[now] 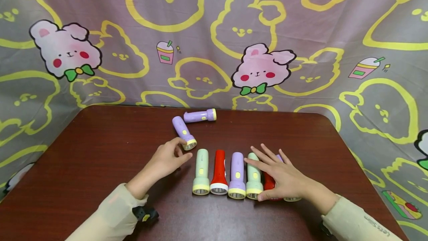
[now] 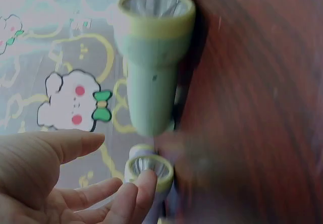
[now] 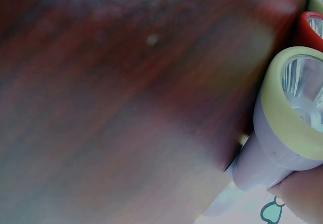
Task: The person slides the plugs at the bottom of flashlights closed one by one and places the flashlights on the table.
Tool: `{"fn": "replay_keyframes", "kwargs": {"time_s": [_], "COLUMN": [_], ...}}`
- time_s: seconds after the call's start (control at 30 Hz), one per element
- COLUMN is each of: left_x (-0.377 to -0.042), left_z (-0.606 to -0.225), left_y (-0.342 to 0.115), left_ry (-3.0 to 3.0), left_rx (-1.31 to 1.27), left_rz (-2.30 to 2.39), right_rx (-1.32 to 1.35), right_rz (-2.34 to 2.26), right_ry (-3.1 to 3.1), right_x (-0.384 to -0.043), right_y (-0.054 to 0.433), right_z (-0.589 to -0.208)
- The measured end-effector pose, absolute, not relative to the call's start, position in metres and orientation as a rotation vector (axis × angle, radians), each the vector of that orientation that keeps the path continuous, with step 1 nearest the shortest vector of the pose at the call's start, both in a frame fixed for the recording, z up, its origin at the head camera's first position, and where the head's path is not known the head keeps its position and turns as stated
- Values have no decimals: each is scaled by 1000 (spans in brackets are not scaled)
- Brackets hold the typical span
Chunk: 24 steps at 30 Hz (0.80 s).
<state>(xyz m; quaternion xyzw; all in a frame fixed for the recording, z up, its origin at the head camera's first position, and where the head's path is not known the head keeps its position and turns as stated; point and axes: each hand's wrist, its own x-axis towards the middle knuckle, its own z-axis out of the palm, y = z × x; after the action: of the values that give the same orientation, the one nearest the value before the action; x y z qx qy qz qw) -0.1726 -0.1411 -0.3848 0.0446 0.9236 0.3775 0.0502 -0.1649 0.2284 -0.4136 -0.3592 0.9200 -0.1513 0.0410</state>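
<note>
Several flashlights lie side by side in a row, lens ends toward me: a green flashlight at the left end, a red flashlight, a purple flashlight, another green one, then a red one and a purple one, both partly hidden. Over this right part my right hand spreads its fingers. My left hand reaches beside a separate, slanted purple flashlight, fingertips right at its yellow-rimmed head, thumb held apart. In the left wrist view those fingers overlap that head.
Behind the slanted flashlight, another purple flashlight lies crosswise near the far edge of the dark brown table. A patterned curtain with cartoon rabbits hangs behind the table and along its sides.
</note>
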Motion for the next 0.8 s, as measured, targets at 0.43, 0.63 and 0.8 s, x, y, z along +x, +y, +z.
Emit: {"fn": "replay_keyframes", "kwargs": {"time_s": [0.43, 0.63, 0.8], "left_x": [-207, -222, -233], "left_z": [-388, -394, -398], "left_y": [-171, -170, -165], "left_ry": [2964, 2960, 2957], "left_rx": [-115, -177, -220], "left_rz": [1149, 1182, 1171], "right_rx": [-1095, -1099, -1086], "right_rz": [-467, -456, -457], "right_ry": [2808, 2812, 2805], "right_x": [-165, -165, -165], "right_y": [229, 229, 228], "right_z": [-413, -414, -413]}}
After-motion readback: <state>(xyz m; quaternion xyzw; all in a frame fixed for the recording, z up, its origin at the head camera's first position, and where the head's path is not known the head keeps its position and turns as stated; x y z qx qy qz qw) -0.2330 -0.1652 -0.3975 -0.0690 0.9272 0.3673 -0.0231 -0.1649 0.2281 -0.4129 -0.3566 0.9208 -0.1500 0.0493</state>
